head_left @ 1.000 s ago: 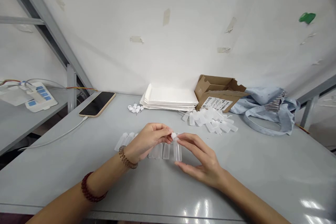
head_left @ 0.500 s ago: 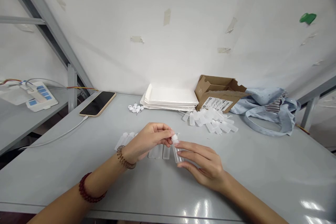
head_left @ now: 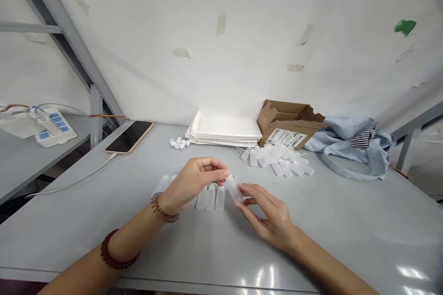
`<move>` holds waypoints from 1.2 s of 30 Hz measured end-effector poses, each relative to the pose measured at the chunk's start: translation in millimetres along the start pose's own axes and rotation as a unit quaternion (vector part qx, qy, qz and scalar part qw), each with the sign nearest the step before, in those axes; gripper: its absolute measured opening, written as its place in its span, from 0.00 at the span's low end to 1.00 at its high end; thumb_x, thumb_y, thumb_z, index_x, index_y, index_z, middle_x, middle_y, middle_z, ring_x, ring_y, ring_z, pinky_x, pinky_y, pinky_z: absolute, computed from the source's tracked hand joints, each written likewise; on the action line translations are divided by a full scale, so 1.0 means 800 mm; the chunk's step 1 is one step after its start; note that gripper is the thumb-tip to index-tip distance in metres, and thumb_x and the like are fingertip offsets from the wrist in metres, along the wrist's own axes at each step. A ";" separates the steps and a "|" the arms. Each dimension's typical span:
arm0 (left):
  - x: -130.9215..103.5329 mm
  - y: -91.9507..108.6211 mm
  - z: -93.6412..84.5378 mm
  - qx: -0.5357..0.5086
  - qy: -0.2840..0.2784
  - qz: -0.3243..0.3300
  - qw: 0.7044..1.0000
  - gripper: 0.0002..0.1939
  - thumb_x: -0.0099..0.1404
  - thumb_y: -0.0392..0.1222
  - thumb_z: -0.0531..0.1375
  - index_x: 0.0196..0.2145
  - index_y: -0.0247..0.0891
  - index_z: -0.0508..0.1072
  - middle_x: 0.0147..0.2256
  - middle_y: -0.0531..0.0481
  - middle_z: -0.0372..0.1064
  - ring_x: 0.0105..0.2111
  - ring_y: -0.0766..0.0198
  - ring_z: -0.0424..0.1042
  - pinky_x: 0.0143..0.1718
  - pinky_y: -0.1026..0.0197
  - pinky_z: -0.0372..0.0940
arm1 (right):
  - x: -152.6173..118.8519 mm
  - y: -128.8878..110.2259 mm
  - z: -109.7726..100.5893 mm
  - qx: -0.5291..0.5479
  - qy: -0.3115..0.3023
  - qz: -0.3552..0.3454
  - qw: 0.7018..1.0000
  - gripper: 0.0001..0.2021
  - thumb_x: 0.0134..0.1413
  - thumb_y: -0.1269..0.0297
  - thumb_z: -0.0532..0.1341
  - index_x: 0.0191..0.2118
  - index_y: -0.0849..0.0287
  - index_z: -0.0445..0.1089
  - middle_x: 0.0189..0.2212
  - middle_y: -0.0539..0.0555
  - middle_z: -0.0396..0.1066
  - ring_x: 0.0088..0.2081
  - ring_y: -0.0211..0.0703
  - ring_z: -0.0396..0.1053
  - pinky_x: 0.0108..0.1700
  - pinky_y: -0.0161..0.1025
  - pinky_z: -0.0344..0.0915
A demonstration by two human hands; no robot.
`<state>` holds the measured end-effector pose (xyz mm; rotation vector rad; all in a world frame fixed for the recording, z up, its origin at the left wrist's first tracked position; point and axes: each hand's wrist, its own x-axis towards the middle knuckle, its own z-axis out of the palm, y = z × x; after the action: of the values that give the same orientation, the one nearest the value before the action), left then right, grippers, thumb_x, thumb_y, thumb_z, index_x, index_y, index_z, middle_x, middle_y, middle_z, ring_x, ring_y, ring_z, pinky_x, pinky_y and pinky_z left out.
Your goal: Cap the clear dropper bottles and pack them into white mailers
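Note:
A small translucent plastic bottle (head_left: 234, 190) is held tilted between my two hands above the grey table. My left hand (head_left: 204, 175) is closed, with thumb and fingertips pinching the white top of the bottle. A thin needle-like tip pokes up by those fingers. My right hand (head_left: 268, 212) grips the lower end of the bottle between thumb and fingers. Just left of it, several similar bottles (head_left: 210, 198) lie side by side, partly hidden by my left hand. More bottles (head_left: 162, 184) show beyond my left wrist.
Small white caps (head_left: 179, 143) lie in a cluster near the wall. Beside them are stacked white envelopes (head_left: 226, 130), an open cardboard box (head_left: 290, 124) and a heap of bottles (head_left: 277, 159). A light blue cloth bag (head_left: 353, 147) lies right, a charging phone (head_left: 129, 137) left.
My right fingers have shifted from along the bottle's side down to its lower end. The bottle tilts more, its base swung slightly up and right. My left hand keeps its pinch at the top.

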<state>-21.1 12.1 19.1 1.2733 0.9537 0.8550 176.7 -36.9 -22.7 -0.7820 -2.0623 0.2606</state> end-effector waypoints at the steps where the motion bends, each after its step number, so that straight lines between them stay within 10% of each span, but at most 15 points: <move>1: -0.001 0.000 0.000 0.008 0.003 0.005 1.000 0.08 0.55 0.43 0.65 0.29 0.36 0.74 0.28 0.51 0.69 0.29 0.65 0.67 0.35 0.61 0.65 | 0.000 0.001 0.002 -0.002 0.003 -0.001 1.000 0.21 0.57 0.74 0.55 0.56 0.55 0.59 0.39 0.57 0.70 0.35 0.40 0.71 0.31 0.35 0.75; 9: -0.007 0.002 0.006 0.064 0.002 0.033 0.997 0.10 0.56 0.46 0.65 0.30 0.37 0.75 0.27 0.51 0.71 0.30 0.63 0.70 0.36 0.60 0.67 | 0.004 0.002 0.004 -0.021 0.062 0.029 0.997 0.18 0.55 0.75 0.56 0.50 0.54 0.66 0.32 0.54 0.72 0.24 0.35 0.67 0.24 0.33 0.70; 12: -0.005 0.001 0.005 0.060 -0.012 0.037 0.997 0.09 0.56 0.45 0.65 0.31 0.37 0.75 0.30 0.50 0.73 0.33 0.62 0.72 0.37 0.61 0.67 | 0.007 -0.005 -0.002 0.081 0.027 0.152 0.985 0.11 0.54 0.69 0.59 0.43 0.57 0.72 0.24 0.51 0.70 0.21 0.35 0.65 0.22 0.33 0.67; 17: -0.004 0.002 -0.003 0.020 -0.078 0.048 0.996 0.15 0.55 0.40 0.66 0.41 0.38 0.71 0.36 0.49 0.74 0.37 0.62 0.72 0.40 0.60 0.67 | 0.014 -0.007 -0.015 0.430 -0.084 0.408 0.801 0.12 0.56 0.60 0.59 0.31 0.64 0.74 0.17 0.48 0.66 0.15 0.29 0.61 0.20 0.29 0.62; 22: -0.007 0.007 -0.008 0.016 -0.136 0.078 0.988 0.17 0.57 0.37 0.64 0.45 0.39 0.69 0.38 0.48 0.73 0.40 0.62 0.72 0.42 0.59 0.67 | 0.017 -0.001 -0.015 0.576 -0.100 0.429 0.689 0.12 0.54 0.60 0.61 0.30 0.65 0.74 0.25 0.52 0.70 0.15 0.27 0.61 0.17 0.27 0.59; 26: -0.008 0.009 -0.005 0.074 -0.089 0.103 0.988 0.18 0.57 0.42 0.64 0.45 0.40 0.70 0.40 0.48 0.70 0.40 0.61 0.69 0.39 0.62 0.66 | 0.017 -0.004 -0.015 0.519 -0.100 0.393 0.753 0.12 0.54 0.60 0.62 0.38 0.64 0.74 0.27 0.53 0.72 0.19 0.30 0.65 0.23 0.30 0.64; 32: -0.011 0.010 0.003 0.244 -0.033 0.065 0.967 0.21 0.63 0.53 0.55 0.21 0.35 0.66 0.19 0.56 0.58 0.19 0.71 0.56 0.20 0.67 0.53 | 0.008 -0.010 -0.007 0.189 -0.036 0.206 0.959 0.13 0.58 0.68 0.56 0.48 0.59 0.70 0.24 0.51 0.71 0.25 0.36 0.68 0.30 0.34 0.68; 36: -0.013 0.012 0.001 0.231 -0.076 0.048 0.969 0.15 0.63 0.49 0.56 0.26 0.34 0.70 0.21 0.54 0.65 0.22 0.70 0.63 0.23 0.68 0.59 | -0.001 -0.009 0.002 0.044 0.038 0.047 0.997 0.19 0.56 0.75 0.56 0.53 0.56 0.65 0.34 0.56 0.72 0.29 0.38 0.68 0.31 0.35 0.68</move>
<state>-24.1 3.0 29.9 1.7698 1.0079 0.6127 172.9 -42.8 -21.2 -0.8230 -1.9330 0.3664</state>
